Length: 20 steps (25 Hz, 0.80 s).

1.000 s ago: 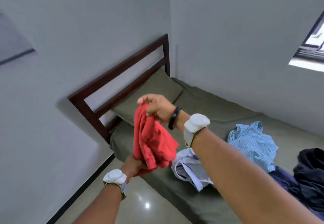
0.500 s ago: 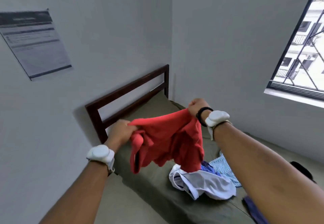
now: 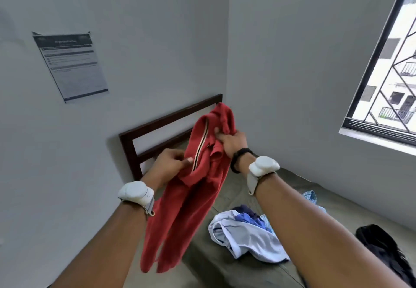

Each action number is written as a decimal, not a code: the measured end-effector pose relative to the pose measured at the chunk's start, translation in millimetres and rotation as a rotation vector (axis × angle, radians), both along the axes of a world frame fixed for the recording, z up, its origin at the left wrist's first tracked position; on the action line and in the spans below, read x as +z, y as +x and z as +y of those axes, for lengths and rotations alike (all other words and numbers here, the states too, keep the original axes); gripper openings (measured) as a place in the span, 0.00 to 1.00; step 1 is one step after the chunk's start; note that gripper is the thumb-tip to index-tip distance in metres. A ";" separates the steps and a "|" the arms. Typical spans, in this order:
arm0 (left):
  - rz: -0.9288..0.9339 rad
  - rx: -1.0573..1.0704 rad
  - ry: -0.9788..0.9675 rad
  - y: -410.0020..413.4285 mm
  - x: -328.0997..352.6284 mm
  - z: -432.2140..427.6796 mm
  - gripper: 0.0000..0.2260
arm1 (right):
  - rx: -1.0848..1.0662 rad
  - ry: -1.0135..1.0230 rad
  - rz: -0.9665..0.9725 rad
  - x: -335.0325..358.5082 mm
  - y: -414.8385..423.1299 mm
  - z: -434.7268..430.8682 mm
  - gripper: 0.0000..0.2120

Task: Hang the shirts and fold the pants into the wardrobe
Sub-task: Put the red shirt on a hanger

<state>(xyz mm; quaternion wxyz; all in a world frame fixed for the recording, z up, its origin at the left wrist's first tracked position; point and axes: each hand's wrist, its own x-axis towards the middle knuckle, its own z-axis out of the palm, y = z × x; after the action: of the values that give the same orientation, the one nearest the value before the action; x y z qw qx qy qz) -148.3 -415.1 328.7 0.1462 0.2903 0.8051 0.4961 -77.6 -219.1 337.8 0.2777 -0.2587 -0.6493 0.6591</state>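
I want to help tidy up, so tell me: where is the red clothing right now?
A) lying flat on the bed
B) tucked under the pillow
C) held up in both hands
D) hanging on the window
C: the left hand and the right hand both grip the red garment near its top, and the rest dangles below them.

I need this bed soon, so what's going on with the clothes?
A person holds red pants up by the bed, left hand gripping by the zip, right hand gripping higher up, legs hanging loose. A white garment, a blue garment and a dark garment lie on the bed. No wardrobe is in view.
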 end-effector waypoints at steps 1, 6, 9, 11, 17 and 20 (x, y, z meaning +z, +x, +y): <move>0.017 0.092 -0.019 8.3 -7.0 2.6 0.04 | -0.011 -0.057 -0.045 -1.1 16.9 14.3 0.17; 0.374 0.473 0.023 61.9 13.0 25.9 0.06 | 0.043 -0.070 -0.334 -21.3 76.7 38.7 0.14; 0.496 0.459 0.028 87.9 27.8 34.7 0.08 | 0.190 0.088 -0.280 -27.7 103.6 34.5 0.22; 0.503 0.321 0.000 105.7 35.0 39.4 0.09 | 0.407 0.091 -0.200 -23.1 121.4 25.1 0.33; 0.180 -0.205 0.159 159.4 79.1 12.3 0.11 | 0.837 0.530 -0.401 4.3 180.6 7.6 0.20; 0.174 -0.345 -0.317 167.4 86.2 -26.9 0.08 | 0.569 0.818 -0.616 32.8 214.9 6.5 0.13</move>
<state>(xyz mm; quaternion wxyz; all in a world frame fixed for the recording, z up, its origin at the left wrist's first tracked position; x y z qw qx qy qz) 19.2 -442.0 414.9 0.2024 0.4386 0.8209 0.3046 137.3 -212.7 370.5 -0.0345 -0.1259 -0.9456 0.2981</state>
